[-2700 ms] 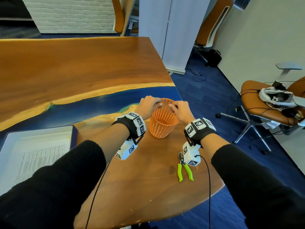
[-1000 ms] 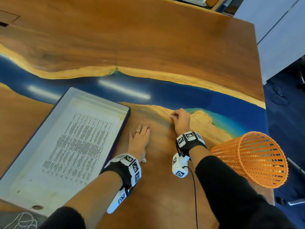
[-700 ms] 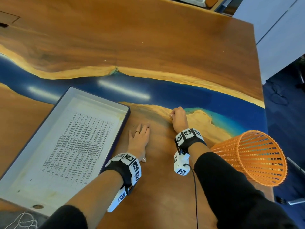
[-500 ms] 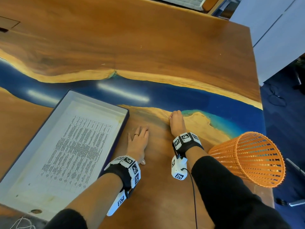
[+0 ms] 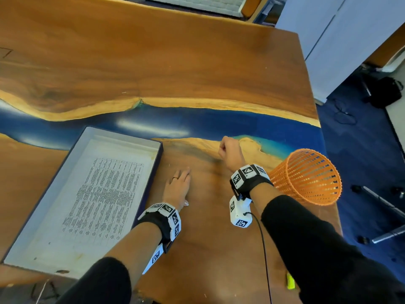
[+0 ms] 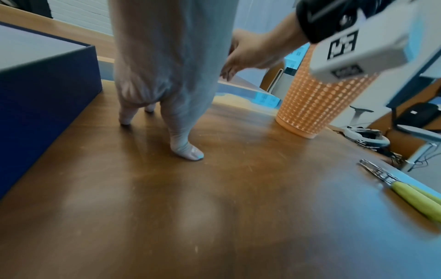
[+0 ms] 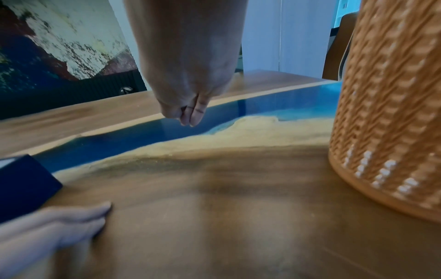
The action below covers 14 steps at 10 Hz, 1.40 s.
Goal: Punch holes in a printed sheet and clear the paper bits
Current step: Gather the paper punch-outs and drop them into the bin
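The printed sheet point(image 5: 103, 189) lies flat in a shallow blue box lid point(image 5: 161, 150) on the left of the table. My left hand point(image 5: 178, 185) rests flat on the wood beside the lid, fingers straight, thumb point(image 6: 186, 151) pressing down. My right hand point(image 5: 225, 149) hovers above the pale sandy patch, just left of the orange mesh basket point(image 5: 306, 176). Its fingertips point(image 7: 192, 118) are pinched together and point down; anything between them is too small to see. The green-handled hole punch point(image 6: 410, 196) lies near the table's front right edge, away from both hands.
The wooden table point(image 5: 175, 62) has a blue resin river across its middle. The basket point(image 7: 386, 113) stands upright near the right edge. Beyond that edge are blue carpet, a white cabinet point(image 5: 341, 40) and a chair base point(image 5: 383, 205). A cable runs from my right wrist.
My right hand has lifted off the sandy patch with its fingertips drawn together. My left hand has stayed flat on the wood. Earlier still, both hands were at the basket's rim.
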{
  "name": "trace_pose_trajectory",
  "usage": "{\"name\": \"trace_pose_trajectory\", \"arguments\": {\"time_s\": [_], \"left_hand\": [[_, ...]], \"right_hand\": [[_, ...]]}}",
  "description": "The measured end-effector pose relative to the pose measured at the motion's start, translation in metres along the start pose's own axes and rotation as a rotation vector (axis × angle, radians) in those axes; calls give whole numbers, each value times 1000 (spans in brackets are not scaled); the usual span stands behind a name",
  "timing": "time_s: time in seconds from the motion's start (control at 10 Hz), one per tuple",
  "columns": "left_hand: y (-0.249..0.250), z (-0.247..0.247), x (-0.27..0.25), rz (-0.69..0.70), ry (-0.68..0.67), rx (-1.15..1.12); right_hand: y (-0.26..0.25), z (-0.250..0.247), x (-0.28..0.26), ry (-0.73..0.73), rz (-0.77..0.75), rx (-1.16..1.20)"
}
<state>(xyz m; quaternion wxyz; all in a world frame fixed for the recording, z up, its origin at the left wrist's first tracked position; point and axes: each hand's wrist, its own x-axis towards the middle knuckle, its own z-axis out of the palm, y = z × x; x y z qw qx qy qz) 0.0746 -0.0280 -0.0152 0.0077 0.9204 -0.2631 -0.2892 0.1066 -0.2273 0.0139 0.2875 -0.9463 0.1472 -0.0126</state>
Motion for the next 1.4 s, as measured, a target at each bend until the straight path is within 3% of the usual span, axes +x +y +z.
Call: {"name": "trace_pose_trajectory", "arguments": {"time_s": [0.4, 0.6, 1.0, 1.2, 1.4], "left_hand": [[41, 26, -56, 159, -150, 153], [45, 34, -69, 224, -213, 189], [38, 44, -81, 286, -211, 254], [39, 37, -84, 302, -202, 241], [44, 1, -92, 266, -323, 208]], "right_hand": [[31, -140, -62, 210, -7, 9], [68, -187, -112, 252, 96, -62], [94, -189, -145, 226, 204, -31], [102, -189, -147, 167, 188, -6], [98, -201, -143, 160, 202, 37]]}}
